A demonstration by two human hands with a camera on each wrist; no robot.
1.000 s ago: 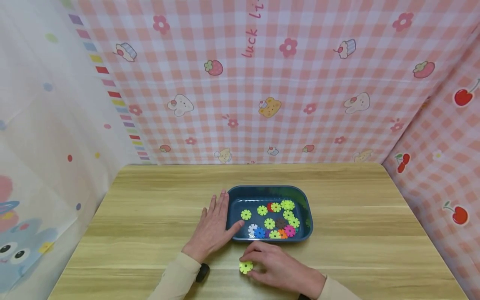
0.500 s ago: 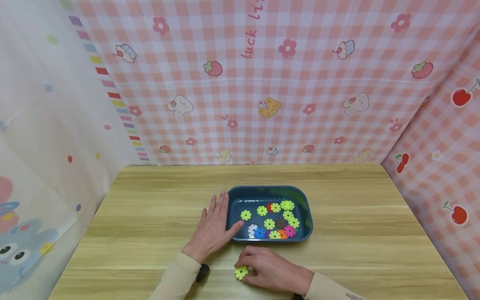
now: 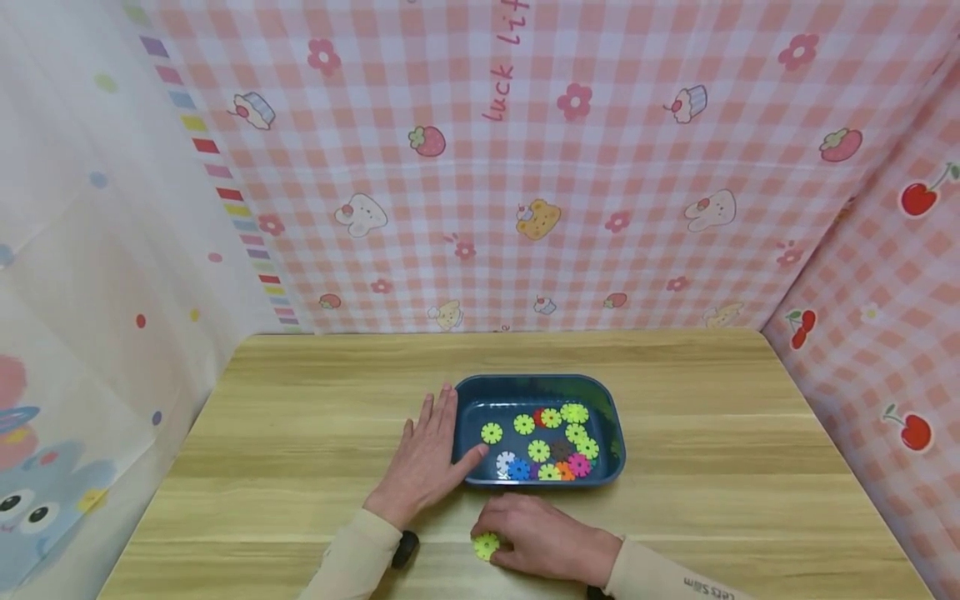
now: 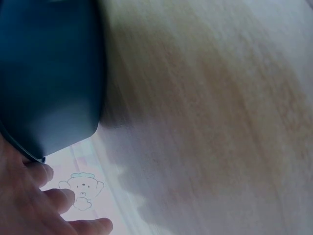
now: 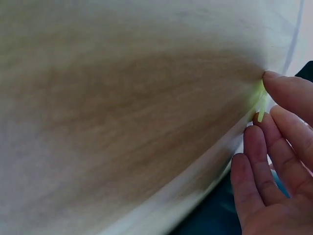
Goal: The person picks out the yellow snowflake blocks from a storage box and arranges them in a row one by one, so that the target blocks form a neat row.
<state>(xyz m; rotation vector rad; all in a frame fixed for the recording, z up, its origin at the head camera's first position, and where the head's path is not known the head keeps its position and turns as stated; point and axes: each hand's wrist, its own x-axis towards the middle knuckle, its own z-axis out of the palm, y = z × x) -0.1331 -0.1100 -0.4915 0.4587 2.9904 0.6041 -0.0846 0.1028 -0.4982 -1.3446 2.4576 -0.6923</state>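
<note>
My right hand [image 3: 543, 537] pinches a yellow-green notched snowflake disc [image 3: 487, 547] between thumb and fingers, low over the table in front of the tray. In the right wrist view only a thin edge of that disc [image 5: 262, 108] shows beside the fingertips. A dark blue rectangular tray [image 3: 617, 417] lies past this hand. My left hand [image 3: 420, 467] rests along the tray's left side, its fingers straight and its thumb over the near left corner. In the left wrist view, its fingertips [image 4: 61, 198] show beside the tray's outer wall [image 4: 54, 78].
Inside the tray lie several yellow-green discs [image 3: 538, 451], plus a white disc [image 3: 506, 461], a blue disc [image 3: 519, 469], a pink disc [image 3: 579, 464] and a brown one [image 3: 561, 450]. The wooden table [image 3: 712, 467] ends at a checked pink cloth [image 3: 480, 275] behind.
The right hand has moved slightly left and nearer the person, with the pinched disc in it. The left hand and the tray's contents stay as they were.
</note>
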